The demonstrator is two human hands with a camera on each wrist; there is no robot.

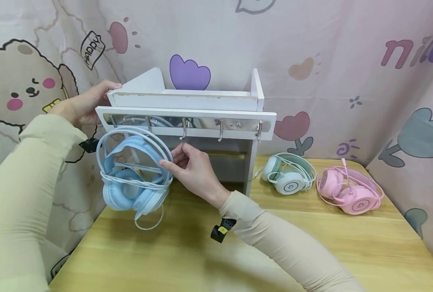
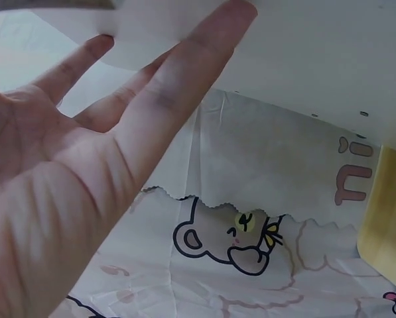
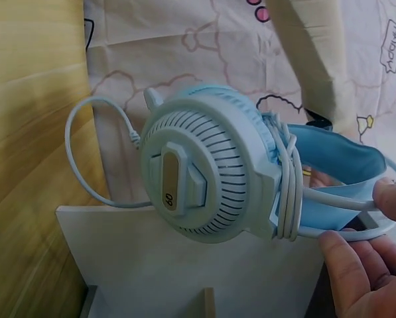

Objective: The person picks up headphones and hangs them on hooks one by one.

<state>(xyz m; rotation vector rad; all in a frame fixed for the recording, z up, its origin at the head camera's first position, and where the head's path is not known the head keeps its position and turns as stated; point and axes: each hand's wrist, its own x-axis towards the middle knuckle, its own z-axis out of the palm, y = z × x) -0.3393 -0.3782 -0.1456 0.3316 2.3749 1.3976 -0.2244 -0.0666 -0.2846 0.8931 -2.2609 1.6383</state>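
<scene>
Blue headphones (image 1: 118,195), with their cable wound round the band, are in front of the left end of a white shelf's hook rail (image 1: 202,113). My right hand (image 1: 199,172) pinches the outer band on its right side; the right wrist view shows thumb and fingers on the headphones' thin band (image 3: 340,199). Whether the band sits on a hook cannot be told. My left hand (image 1: 86,104) rests against the upper left side of the white shelf (image 1: 187,100), and its fingers look extended in the left wrist view.
Several metal hooks (image 1: 184,129) line the rail. Green-and-white headphones (image 1: 291,182) lie on the wooden table (image 1: 311,243) right of the shelf, with pink headphones (image 1: 359,199) farther right. A patterned curtain (image 1: 216,32) hangs behind.
</scene>
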